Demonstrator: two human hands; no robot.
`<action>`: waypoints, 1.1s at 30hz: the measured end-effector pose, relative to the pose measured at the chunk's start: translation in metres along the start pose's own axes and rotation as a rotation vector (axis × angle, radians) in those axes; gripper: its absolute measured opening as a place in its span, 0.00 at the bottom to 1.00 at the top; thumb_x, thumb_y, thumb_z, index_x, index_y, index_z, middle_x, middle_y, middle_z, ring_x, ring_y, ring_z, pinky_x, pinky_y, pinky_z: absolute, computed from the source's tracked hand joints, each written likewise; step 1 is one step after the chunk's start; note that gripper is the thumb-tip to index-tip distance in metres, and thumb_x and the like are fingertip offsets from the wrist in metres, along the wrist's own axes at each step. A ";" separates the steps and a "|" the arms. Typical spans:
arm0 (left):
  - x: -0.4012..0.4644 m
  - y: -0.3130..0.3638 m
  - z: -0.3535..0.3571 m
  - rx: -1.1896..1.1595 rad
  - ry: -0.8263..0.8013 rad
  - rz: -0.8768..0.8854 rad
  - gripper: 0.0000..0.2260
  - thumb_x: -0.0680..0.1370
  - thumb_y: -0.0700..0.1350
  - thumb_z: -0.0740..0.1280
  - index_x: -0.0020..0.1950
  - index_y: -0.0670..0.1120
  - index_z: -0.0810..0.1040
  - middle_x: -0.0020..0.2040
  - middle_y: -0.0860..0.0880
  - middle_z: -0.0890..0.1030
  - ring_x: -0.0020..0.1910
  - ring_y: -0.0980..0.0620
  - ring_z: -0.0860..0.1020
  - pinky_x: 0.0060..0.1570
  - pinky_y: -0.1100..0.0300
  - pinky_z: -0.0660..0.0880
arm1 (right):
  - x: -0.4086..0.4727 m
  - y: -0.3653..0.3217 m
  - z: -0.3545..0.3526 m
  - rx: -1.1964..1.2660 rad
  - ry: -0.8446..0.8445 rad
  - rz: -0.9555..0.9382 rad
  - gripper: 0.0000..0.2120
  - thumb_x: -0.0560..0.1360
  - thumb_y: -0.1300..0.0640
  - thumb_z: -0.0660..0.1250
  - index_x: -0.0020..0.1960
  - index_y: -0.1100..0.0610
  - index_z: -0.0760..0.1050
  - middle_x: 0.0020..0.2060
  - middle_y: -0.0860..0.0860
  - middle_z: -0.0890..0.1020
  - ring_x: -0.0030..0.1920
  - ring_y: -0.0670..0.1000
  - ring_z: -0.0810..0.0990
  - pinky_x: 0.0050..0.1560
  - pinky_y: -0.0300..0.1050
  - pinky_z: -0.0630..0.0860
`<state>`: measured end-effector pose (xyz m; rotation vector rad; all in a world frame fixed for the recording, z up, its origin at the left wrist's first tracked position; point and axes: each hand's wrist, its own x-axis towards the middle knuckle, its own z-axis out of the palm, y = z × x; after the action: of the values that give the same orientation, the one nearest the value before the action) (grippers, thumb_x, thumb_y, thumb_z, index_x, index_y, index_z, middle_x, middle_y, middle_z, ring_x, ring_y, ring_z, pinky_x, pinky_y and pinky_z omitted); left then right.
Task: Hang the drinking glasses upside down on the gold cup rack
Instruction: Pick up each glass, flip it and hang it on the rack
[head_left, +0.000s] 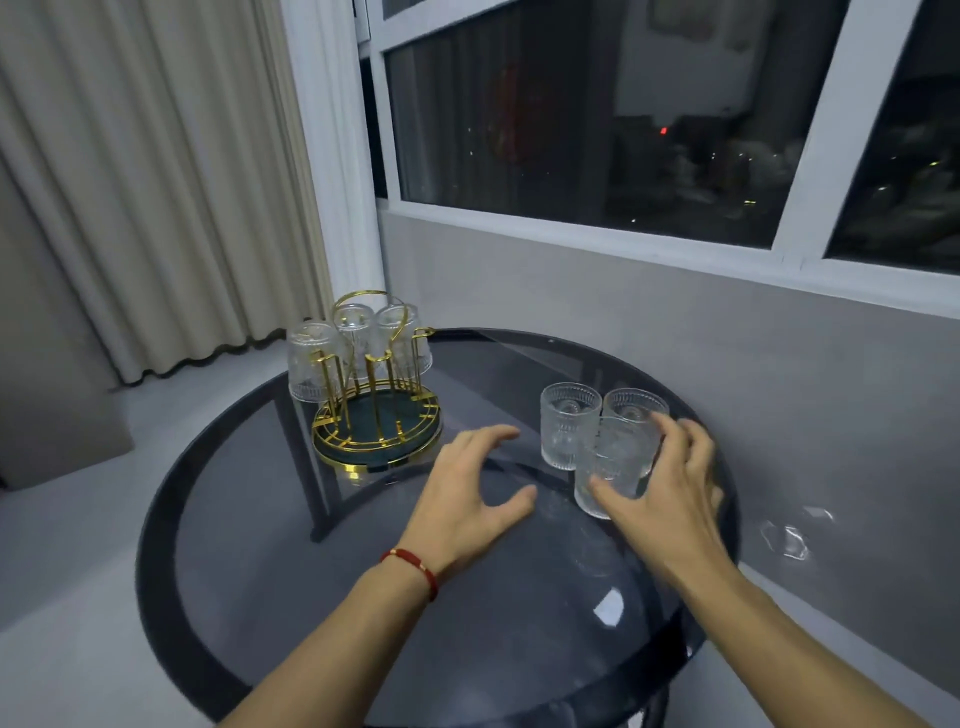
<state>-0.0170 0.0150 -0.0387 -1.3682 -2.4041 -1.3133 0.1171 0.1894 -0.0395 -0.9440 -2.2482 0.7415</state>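
Note:
The gold cup rack (375, 435) with a dark round base stands at the table's far left. Three ribbed clear glasses hang upside down on its pegs: one at the left (310, 366), one at the back (354, 325), one at the right (406, 338). Three more glasses stand upright at the right of the table: a left one (565, 425), a back one (635, 405) and a near one (613, 460). My right hand (667, 486) wraps around the near glass, thumb and fingers on its sides. My left hand (475, 483) hovers open over the table between rack and glasses.
The round dark glass table (363, 597) has a black rim and stands against a grey wall (675, 322) under a window. Beige curtains (156, 182) hang at the left. The floor lies beyond the table's left edge.

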 end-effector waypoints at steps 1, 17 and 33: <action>0.000 0.006 0.004 -0.052 -0.004 -0.031 0.24 0.74 0.51 0.75 0.69 0.54 0.73 0.63 0.55 0.76 0.63 0.57 0.73 0.63 0.60 0.71 | -0.001 0.004 0.000 0.016 -0.076 0.046 0.50 0.69 0.42 0.79 0.82 0.52 0.56 0.79 0.57 0.61 0.77 0.61 0.67 0.74 0.62 0.61; 0.008 0.006 0.016 -0.251 -0.052 -0.263 0.21 0.74 0.56 0.74 0.65 0.59 0.74 0.54 0.57 0.79 0.53 0.59 0.79 0.45 0.70 0.74 | 0.021 0.019 0.024 0.172 -0.193 0.176 0.44 0.70 0.42 0.80 0.75 0.54 0.60 0.71 0.58 0.79 0.68 0.62 0.79 0.63 0.56 0.76; 0.024 -0.030 -0.030 -0.538 0.131 -0.472 0.34 0.59 0.58 0.82 0.62 0.50 0.78 0.54 0.48 0.84 0.50 0.51 0.85 0.37 0.52 0.85 | 0.017 -0.051 0.066 0.663 -0.596 -0.143 0.30 0.67 0.43 0.79 0.67 0.37 0.78 0.62 0.45 0.86 0.63 0.48 0.85 0.66 0.56 0.80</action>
<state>-0.0635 0.0027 -0.0281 -0.7508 -2.4719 -2.2108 0.0395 0.1547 -0.0439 -0.2486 -2.2335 1.7279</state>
